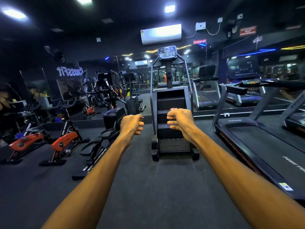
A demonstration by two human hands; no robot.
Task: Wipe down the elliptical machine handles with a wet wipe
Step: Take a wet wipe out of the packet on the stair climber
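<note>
Wiping had not begun. The left hand (132, 123) was loosely curled, empty; the right hand (179, 119) gripped a small packet (173, 109). The elliptical (113, 113) stood far left, untouched.

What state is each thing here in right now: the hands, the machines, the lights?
Left hand: loosely curled, holding nothing visible.
Right hand: closed on a small red-and-white item, too hidden to identify.
Elliptical machine: unused, untouched.
Stair climber: idle, nobody on it.
Treadmill: belt empty.
Two red spin bikes: parked, unoccupied.
Ceiling lights: on.
</note>
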